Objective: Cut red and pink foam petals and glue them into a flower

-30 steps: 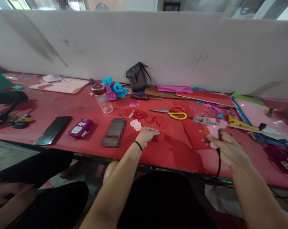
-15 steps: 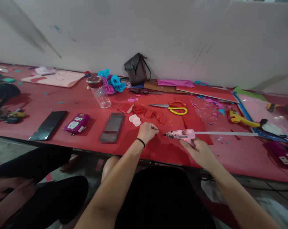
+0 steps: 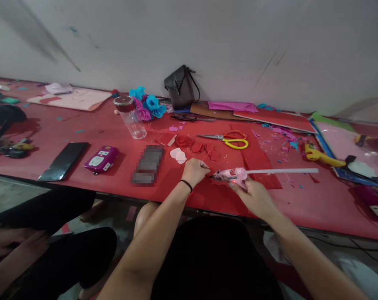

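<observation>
My right hand (image 3: 254, 196) is wrapped round the grip of a pink patterned glue gun (image 3: 229, 175), its small light glowing. A long translucent glue stick (image 3: 282, 171) juts from the back of the gun. The dark nozzle points left, close to the fingertips of my left hand (image 3: 195, 171). Those fingers are pinched together; what they hold is too small to make out against the red tabletop (image 3: 176, 196). Just beyond my left hand lie pale pink paper petals (image 3: 180, 156) and crumpled red paper pieces (image 3: 197, 146). Yellow-handled scissors (image 3: 235, 143) rest behind the gun.
Left of my hands are a pixelated phone-like object (image 3: 148, 164), a purple power socket box (image 3: 101, 159) and a black phone-like slab (image 3: 65, 161). Farther back stand a clear jar (image 3: 134, 123), blue and pink paper flowers (image 3: 151, 106) and a dark bag (image 3: 180, 89). Another person's hands (image 3: 16, 243) are at lower left.
The glue gun in my right hand has moved left, bringing its nozzle nearer my left fingertips. My left hand stays pinched in nearly the same place.
</observation>
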Motion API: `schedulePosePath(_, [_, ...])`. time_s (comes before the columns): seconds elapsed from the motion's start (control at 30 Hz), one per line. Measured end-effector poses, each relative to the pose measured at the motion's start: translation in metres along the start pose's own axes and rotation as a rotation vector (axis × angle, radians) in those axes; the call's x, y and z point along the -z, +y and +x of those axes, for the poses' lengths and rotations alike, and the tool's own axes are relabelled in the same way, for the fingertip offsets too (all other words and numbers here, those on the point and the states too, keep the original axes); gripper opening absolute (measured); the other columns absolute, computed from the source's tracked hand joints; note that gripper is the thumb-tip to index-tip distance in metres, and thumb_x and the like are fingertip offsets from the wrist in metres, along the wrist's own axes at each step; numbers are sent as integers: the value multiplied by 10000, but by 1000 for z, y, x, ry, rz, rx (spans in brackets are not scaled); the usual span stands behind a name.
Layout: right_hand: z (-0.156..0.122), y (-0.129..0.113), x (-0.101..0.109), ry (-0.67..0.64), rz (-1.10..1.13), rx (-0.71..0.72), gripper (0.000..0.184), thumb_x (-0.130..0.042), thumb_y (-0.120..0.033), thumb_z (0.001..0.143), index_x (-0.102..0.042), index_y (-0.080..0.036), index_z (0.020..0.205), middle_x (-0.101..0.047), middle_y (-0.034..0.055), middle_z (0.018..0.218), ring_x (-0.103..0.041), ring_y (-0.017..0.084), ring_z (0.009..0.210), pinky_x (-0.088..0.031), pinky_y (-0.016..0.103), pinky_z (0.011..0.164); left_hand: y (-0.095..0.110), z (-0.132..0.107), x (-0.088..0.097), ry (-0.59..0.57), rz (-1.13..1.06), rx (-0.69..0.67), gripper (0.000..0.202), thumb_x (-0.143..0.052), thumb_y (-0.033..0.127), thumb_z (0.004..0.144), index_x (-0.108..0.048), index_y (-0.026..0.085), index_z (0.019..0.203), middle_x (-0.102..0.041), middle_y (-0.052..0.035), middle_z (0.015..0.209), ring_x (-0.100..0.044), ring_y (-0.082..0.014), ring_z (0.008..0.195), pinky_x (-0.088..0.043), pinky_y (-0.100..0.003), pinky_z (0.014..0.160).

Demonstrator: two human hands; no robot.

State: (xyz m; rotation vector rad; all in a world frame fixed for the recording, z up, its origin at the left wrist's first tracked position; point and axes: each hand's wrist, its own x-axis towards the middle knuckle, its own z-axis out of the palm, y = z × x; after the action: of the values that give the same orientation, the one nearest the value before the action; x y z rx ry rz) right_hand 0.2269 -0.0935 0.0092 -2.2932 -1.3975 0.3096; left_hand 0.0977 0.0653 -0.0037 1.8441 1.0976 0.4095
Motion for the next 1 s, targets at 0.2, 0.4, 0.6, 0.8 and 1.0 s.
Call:
schedulePosePath(0.2, [0, 6, -1, 18, -17, 3, 365, -457, -504, 832, -643, -197, 766, -672, 83, 618, -626, 237, 575, -367, 283, 520, -3, 1, 1, -18, -16, 3, 91, -748, 86, 614, -735, 173, 639, -724, -26, 687, -630, -142, 693, -480, -236, 691])
schedulePosePath(0.4, [2, 10, 1, 15, -39, -31, 362, -463, -516, 817, -621, -198, 742, -653, 78, 593, -611, 233, 552, -352, 282, 508, -5, 2, 1, -16, -16, 3, 123, -725, 49, 609, -728, 170, 632, -721, -26, 694, -639, -145, 722, -493, -251, 745])
schedulePosePath(0.6, [6, 9, 4, 22, -53, -43, 366, -462, -517, 821, -634, -200, 758, -659, 81, 598, -616, 236, 546, -353, 284, 507, -4, 3, 1, -21, -1, -20, 139, -728, 51, 601, -735, 182, 644, -722, -20, 685, -645, -148, 724, -496, -245, 735])
schedulePosePath(0.8, [6, 10, 3, 32, -75, -42, 356, -458, -495, 832, -651, -197, 801, -679, 91, 628, -647, 251, 598, -363, 279, 519, -2, 3, 3, -40, 41, -24, 132, -729, 54, 612, -739, 177, 658, -731, -29, 716, -647, -145, 710, -497, -240, 726])
schedulePosePath(1.0, [4, 14, 4, 40, -100, -49, 375, -452, -500, 840, -660, -187, 845, -683, 105, 658, -654, 268, 632, -364, 293, 541, -1, 2, 4, -42, 38, -27, 133, -723, 44, 613, -733, 172, 645, -730, -31, 716, -652, -149, 716, -493, -241, 730])
